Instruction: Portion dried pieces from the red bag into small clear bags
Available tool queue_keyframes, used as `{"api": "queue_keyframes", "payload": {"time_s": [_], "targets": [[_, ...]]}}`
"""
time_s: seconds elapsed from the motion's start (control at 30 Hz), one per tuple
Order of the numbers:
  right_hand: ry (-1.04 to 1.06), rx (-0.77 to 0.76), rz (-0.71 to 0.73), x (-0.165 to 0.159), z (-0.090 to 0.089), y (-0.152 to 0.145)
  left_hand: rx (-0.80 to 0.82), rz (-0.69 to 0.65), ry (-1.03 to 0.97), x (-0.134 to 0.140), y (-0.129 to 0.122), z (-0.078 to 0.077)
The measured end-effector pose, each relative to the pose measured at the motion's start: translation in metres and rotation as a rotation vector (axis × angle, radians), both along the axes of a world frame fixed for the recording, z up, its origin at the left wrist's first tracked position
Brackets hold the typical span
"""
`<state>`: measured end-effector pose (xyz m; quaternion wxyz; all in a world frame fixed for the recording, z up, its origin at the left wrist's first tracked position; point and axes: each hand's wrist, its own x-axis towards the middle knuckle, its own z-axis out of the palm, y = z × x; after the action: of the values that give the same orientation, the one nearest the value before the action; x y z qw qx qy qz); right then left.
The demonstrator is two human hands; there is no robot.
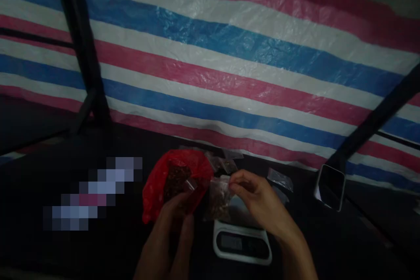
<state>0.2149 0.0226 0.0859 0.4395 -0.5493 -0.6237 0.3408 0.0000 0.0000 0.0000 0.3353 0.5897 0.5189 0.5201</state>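
Note:
My right hand (260, 199) pinches the upper edge of a small clear plastic bag (219, 201) with brown bits inside, in front of and partly over a white digital scale (243, 260). My left hand (172, 227) curls its fingers at the front rim of a red plastic bag (154, 188). That bag lies open and holds loose brown flakes (177, 179). A small shiny piece (190, 184) shows at my left fingertips; its kind is too dim to make out. The scale's display is unreadable.
More small clear bags (229, 165) lie behind the red bag, and another clear packet (280, 179) is to the right. A phone-like device (330, 187) leans by a dark post. Blurred blocks cover something at left. Striped plastic sheeting (229, 74) hangs behind the dark table.

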Motion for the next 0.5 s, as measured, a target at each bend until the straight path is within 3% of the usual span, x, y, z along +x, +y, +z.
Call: {"api": "queue_keyframes", "payload": {"time_s": [0.13, 0.27, 0.37, 0.5], "targets": [[0.058, -0.032, 0.006, -0.044, -0.001, 0.013, -0.318, -0.169, -0.274, 0.016, -0.001, 0.013], [0.032, -0.008, -0.141, -0.077, -0.013, 0.033, -0.566, -0.142, -0.435, 0.016, 0.004, 0.016], [-0.032, -0.027, -0.218, -0.091, -0.017, 0.043, -0.66, -0.118, -0.534, 0.015, 0.011, 0.01], [-0.104, -0.068, -0.213, -0.105, -0.016, 0.05, -0.687, -0.114, -0.695, 0.014, 0.018, -0.002]]}}
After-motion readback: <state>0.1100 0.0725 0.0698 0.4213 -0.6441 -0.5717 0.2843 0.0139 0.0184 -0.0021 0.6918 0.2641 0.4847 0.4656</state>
